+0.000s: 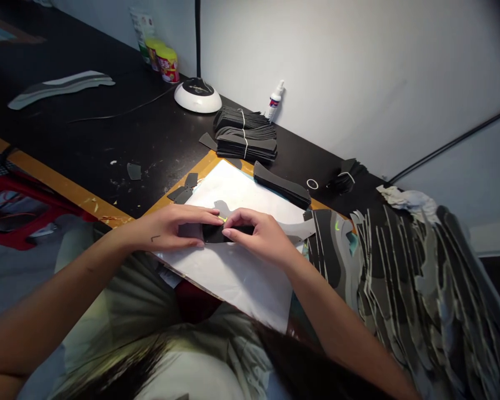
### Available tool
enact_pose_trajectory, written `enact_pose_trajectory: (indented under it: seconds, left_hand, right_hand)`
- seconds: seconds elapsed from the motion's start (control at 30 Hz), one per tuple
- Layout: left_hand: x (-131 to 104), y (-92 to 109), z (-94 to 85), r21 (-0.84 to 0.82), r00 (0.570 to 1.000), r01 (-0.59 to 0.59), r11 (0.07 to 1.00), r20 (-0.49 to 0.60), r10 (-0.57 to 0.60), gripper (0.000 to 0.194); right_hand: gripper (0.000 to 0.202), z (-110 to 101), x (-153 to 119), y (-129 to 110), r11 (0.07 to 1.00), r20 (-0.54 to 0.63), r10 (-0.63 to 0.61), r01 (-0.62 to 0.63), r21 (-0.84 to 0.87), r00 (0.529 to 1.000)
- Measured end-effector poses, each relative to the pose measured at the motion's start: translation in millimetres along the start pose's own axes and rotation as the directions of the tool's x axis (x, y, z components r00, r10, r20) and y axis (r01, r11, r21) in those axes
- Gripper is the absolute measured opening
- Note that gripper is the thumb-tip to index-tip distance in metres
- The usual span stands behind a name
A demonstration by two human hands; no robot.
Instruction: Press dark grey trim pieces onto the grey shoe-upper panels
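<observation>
left hand (166,226) is laid out with thumb and fingers spread wide by the black piece (215,234), which sits over a gray piece (302,229) on the white board (250,283). right hand (258,233) is pinched narrow there, can't tell if it's gripping anything. banded black strips (245,145) sit on the far side.

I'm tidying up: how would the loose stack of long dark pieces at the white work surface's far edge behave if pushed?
The stack would probably slide apart, since no band shows around it, unlike the banded bundle behind. Its pieces look thin, so each is likely light and perhaps bendy. It seems unlikely to roll, lying flat.
</observation>
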State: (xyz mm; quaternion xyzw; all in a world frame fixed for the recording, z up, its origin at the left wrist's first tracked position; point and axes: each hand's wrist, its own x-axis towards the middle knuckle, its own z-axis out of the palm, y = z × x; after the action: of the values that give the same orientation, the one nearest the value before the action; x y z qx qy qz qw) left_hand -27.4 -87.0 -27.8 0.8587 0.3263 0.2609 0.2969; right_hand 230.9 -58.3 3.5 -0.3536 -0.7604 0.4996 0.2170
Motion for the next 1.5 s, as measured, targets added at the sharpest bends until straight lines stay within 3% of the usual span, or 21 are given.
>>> enact_pose_trajectory:
  seconds: [0.17,0.27,0.57,0.77,1.0,1.3,1.5]
  left_hand:
    - [0,4,1.0,-0.012,0.998,0.058,0.998,-0.007,-0.059,0.058]
    - [0,3,2.1,-0.064,0.994,0.108,0.992,0.001,-0.108,0.068]
    - [0,5,1.0,-0.125,0.993,0.114,0.986,0.038,-0.110,0.038]
    - [0,4,0.9,-0.183,0.971,0.237,0.954,0.050,-0.232,0.031]
    - [1,2,1.2,-0.182,0.974,0.228,0.956,0.055,-0.222,0.032]
    - [-1,-2,2.5,-0.141,0.993,0.112,0.984,-0.016,-0.116,0.028]
    - [2,2,-1.0,-0.148,0.997,0.040,0.988,-0.066,-0.050,0.023]
  right_hand:
    - [0.020,-2,4,9,0.953,0.081,0.180,-0.194,0.233,0.980]
    - [0.028,-6,6,11,0.910,0.122,0.207,-0.237,0.340,0.971]
    - [0.030,-5,4,13,0.852,0.166,0.232,-0.283,0.440,0.958]
    - [0.036,-7,4,14,0.811,0.135,0.219,-0.257,0.526,0.966]
    - [0.030,-5,2,11,0.896,0.169,0.218,-0.266,0.355,0.961]
    - [0.006,-6,-2,8,0.996,0.131,0.083,-0.086,0.017,0.988]
    - [0.007,-9,-2,8,0.998,0.154,0.069,-0.070,-0.001,0.986]
